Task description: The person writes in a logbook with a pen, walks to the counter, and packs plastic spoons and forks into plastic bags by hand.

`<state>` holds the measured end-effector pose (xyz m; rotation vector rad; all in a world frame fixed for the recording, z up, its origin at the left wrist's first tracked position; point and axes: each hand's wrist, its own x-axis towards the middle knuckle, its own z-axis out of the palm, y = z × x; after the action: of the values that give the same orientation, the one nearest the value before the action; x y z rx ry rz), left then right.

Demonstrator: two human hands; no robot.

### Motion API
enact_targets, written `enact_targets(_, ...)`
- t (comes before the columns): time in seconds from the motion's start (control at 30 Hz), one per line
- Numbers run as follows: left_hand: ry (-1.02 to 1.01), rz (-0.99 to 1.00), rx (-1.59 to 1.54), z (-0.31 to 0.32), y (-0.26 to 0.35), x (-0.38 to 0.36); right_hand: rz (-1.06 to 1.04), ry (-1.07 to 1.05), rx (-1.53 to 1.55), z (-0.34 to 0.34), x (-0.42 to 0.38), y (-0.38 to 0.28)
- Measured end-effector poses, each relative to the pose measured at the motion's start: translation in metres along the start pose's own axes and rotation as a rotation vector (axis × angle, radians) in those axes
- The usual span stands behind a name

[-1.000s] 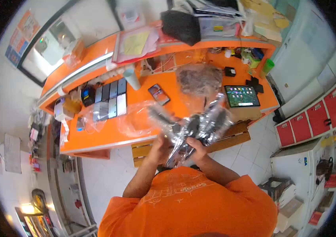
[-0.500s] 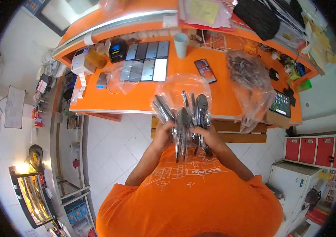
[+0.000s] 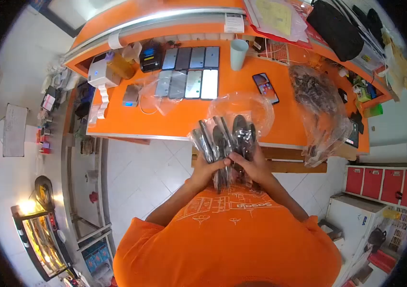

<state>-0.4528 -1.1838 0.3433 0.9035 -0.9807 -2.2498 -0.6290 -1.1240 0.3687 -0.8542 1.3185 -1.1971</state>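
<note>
The orange shirt (image 3: 227, 239), nearest, bears 1 boxed white word, apparently "Sagala", slightly blurred. Print on the white label (image 3: 234, 22) at the far shelf edge, the whiteboard (image 3: 15, 130) at left and the fridge sticker (image 3: 363, 220) at right is too small to read.

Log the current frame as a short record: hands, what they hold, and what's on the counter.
left hand: gripping the wrapped bundle from its left side
right hand: gripping it from the right, thumb across the front
bundle: several dark, spoon-like items in clear plastic
surface: orange counter
devices: eight flat phone-like devices, two rows of four; one phone apart
cup: pale, upright, behind the phone's left
</note>
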Motion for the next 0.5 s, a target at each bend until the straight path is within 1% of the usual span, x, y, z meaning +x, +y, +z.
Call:
enact_targets(0.1, -0.062, 0.104, -0.028, 0.002, -0.018, 0.02, -0.11, 0.059, -0.065, 0.002, 0.004, 0.025)
enact_targets(0.13, -0.07, 0.181, -0.058, 0.008, -0.021, 0.026, -0.168, 0.04, -0.074, 0.002, 0.005, 0.025)
enact_targets(0.23, -0.04, 0.275, 0.072, 0.038, -0.017, 0.047, -0.185, 0.14, 0.092, -0.01, 0.017, 0.027)
enact_targets(0.27, 0.053, 0.202, 0.3, 0.043, -0.004, 0.046, -0.178, 0.173, 0.108, -0.013, 0.016, 0.022)
enact_targets(0.33, 0.084, 0.186, 0.056, 0.044, -0.014, 0.052, -0.164, 0.231, 0.141, -0.019, 0.013, 0.01)
enact_targets(0.37, 0.1, 0.179, -0.063, 0.043, -0.018, 0.054, -0.156, 0.194, 0.162, -0.024, 0.013, 0.011)
enact_targets(0.4, 0.146, 0.174, -0.12, 0.043, -0.021, 0.054, -0.146, 0.158, 0.186, -0.03, 0.012, 0.013)
enact_targets(0.5, 0.161, 0.106, -0.245, 0.038, -0.03, 0.048, -0.113, 0.1, 0.171, -0.048, 0.004, 0.028)
